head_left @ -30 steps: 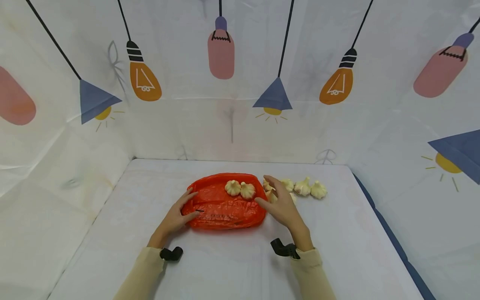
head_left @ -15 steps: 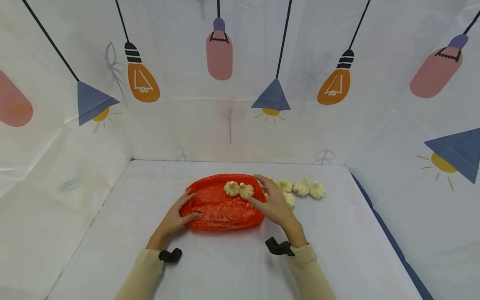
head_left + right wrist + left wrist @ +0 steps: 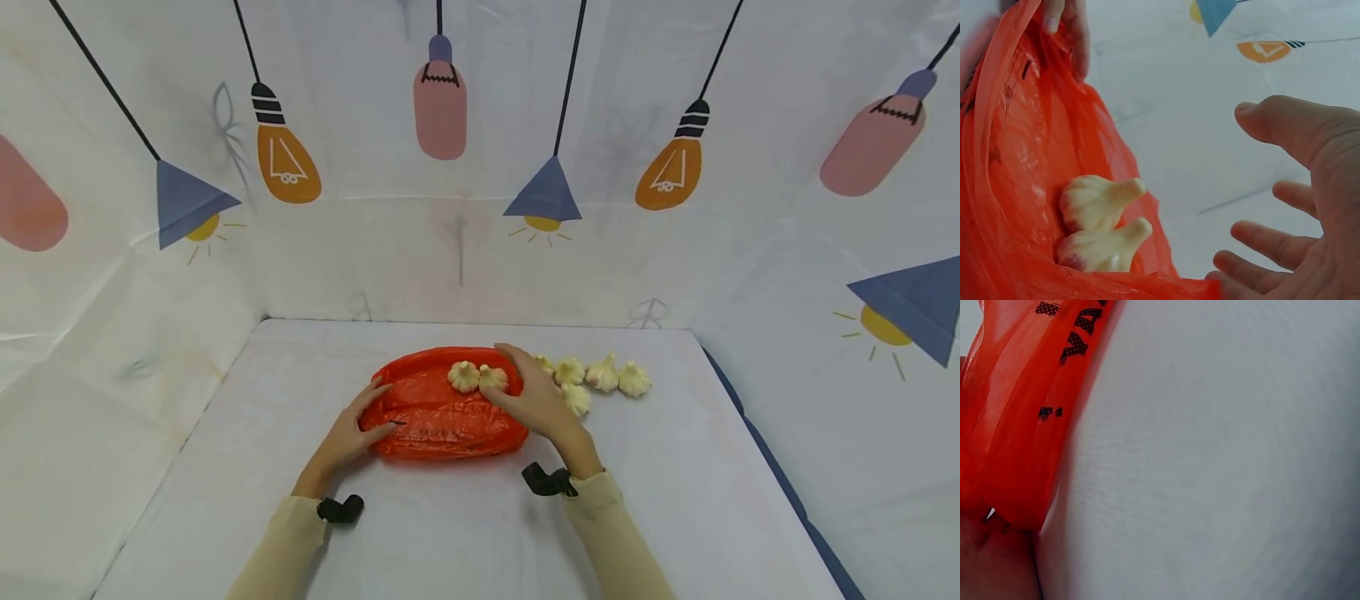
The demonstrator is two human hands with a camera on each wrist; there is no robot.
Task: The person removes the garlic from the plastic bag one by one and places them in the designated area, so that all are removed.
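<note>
A red plastic bag [image 3: 435,421] lies spread on the table with its mouth wide, black print along its near side. Two garlic bulbs [image 3: 464,377] sit inside it, side by side, stems pointing the same way in the right wrist view. My left hand [image 3: 347,433] holds the bag's left end, thumb at the near side, fingers at the far side; most of that hand is hidden in the left wrist view. Over the bag's right end is my right hand [image 3: 542,408], fingers and thumb spread with nothing between them. Its lower fingertips are right at the bag's edge in the right wrist view.
Several more garlic bulbs [image 3: 603,374] lie loose on the white table [image 3: 450,533], right of the bag and partly behind my right hand. A white sheet [image 3: 360,250] printed with lamps and bulbs rises behind the table and at both sides.
My right hand has moved left, from beside the loose garlic to over the bag's right end, uncovering more of the loose bulbs. The left hand, the bag and its two bulbs look unchanged.
</note>
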